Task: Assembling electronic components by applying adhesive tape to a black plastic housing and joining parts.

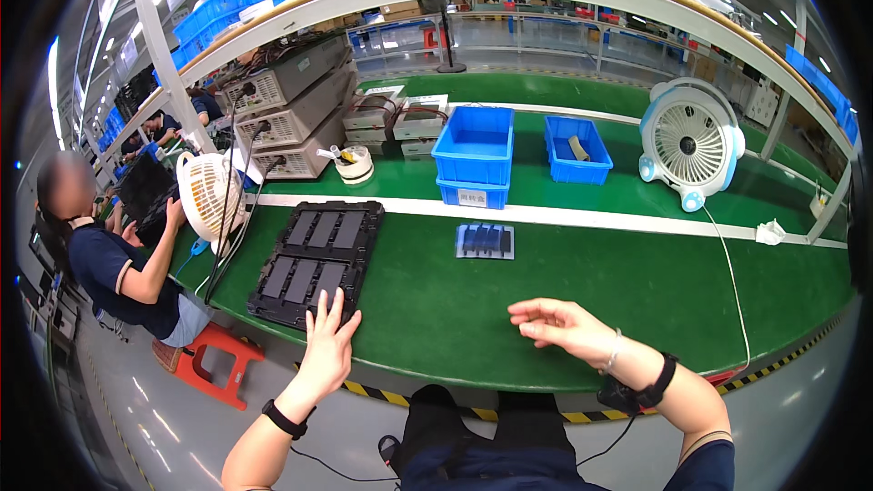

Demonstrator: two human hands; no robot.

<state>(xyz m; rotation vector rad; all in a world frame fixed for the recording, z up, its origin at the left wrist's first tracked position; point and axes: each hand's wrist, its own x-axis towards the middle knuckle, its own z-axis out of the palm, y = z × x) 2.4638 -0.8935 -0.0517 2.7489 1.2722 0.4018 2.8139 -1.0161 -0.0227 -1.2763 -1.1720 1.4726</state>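
Observation:
A black plastic tray (362,253) lies on the green tabletop, left of centre, with several flat dark grey rectangular pieces (346,229) set in two rows. My left hand (329,345) is at the tray's near right corner, fingers spread; the fingertips reach the tray's edge, and whether they press on it I cannot tell. Over the table's front part, right of centre, my right hand (566,327) hovers with its fingers loosely stretched and nothing visible in them. Beyond both hands lies a small pale blue sheet (506,253) with dark strips on it.
Stacked blue bins (473,168), a smaller blue bin (578,171) and a white-blue fan (688,144) stand at the back. Grey instrument boxes (300,118) and another fan (211,195) are left. A seated person (127,264) works beside the table. A white cable (730,282) crosses its right side.

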